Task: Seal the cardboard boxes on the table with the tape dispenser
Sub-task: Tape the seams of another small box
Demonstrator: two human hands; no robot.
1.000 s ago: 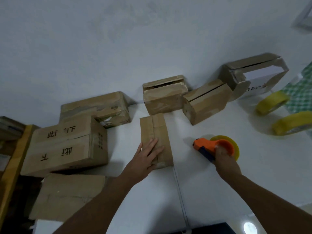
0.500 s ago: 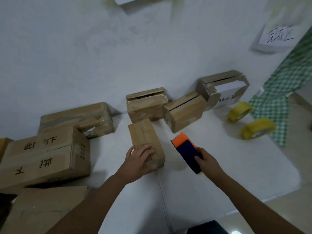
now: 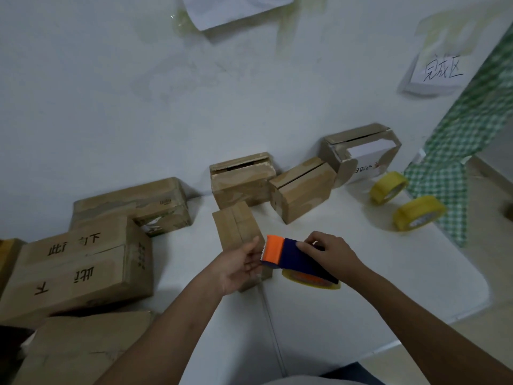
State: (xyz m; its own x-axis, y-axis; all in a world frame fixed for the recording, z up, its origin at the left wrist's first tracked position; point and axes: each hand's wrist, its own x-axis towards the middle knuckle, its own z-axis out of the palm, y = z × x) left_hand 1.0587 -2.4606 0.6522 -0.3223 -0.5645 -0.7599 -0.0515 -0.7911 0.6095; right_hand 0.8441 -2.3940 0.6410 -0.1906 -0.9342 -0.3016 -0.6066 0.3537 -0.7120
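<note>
Gripping tape dispenser (image 3: 298, 261), right hand (image 3: 331, 252); left hand (image 3: 240, 266) fingers loose at cutter; small box (image 3: 236, 226) seam untaped, far boxes unsealed.

small box (image 3: 236, 226): flat, seam up | tape dispenser (image 3: 291, 257): orange-blue, raised beside it

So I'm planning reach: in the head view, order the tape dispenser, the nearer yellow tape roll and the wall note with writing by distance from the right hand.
1. Tape dispenser, gripped by the right hand.
2. Nearer yellow tape roll, on the table's right.
3. Wall note, high right.
</note>
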